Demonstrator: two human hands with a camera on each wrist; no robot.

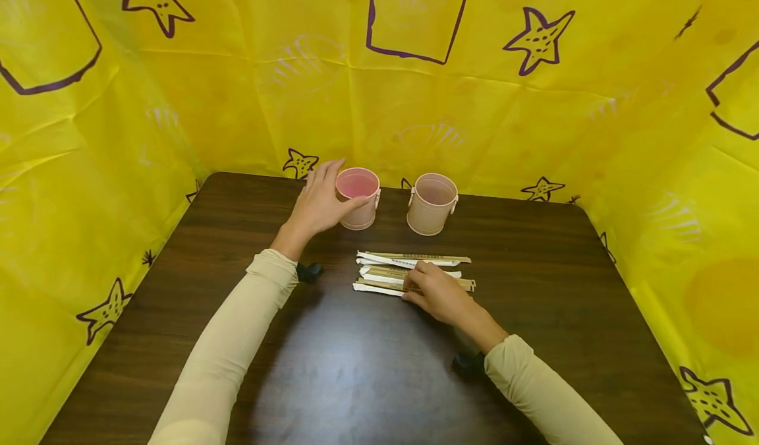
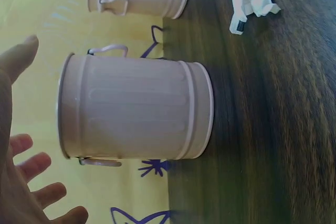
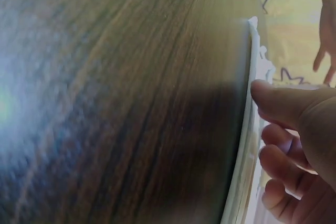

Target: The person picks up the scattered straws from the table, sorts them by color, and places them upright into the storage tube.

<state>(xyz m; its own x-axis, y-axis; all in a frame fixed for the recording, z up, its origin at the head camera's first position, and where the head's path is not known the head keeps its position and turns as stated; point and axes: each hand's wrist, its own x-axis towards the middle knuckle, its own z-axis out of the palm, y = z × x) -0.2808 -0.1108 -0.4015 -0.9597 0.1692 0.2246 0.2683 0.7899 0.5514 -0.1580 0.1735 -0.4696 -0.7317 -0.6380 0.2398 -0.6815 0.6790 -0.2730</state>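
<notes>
My left hand (image 1: 321,199) is beside the left pink bucket (image 1: 359,215), its fingers spread and its thumb overlapping the bucket's front in the head view. From the left wrist, the fingers (image 2: 50,195) show just off the rim, with a gap to the bucket (image 2: 136,108). Several thin paper-wrapped sticks (image 1: 379,275), in white and brown wrappers, lie side by side in front of the buckets. Over their right half is my right hand (image 1: 441,295), fingers loosely bent. In the right wrist view its thumb (image 3: 278,100) lies at the edge of the sticks (image 3: 247,161), apart from the fingertips.
A second pale pink bucket (image 1: 431,213) with small side handles stands upright to the right of the first. Both are near the back edge of the dark wooden table (image 1: 522,267). Yellow patterned cloth (image 1: 474,115) hangs behind the table and along both sides.
</notes>
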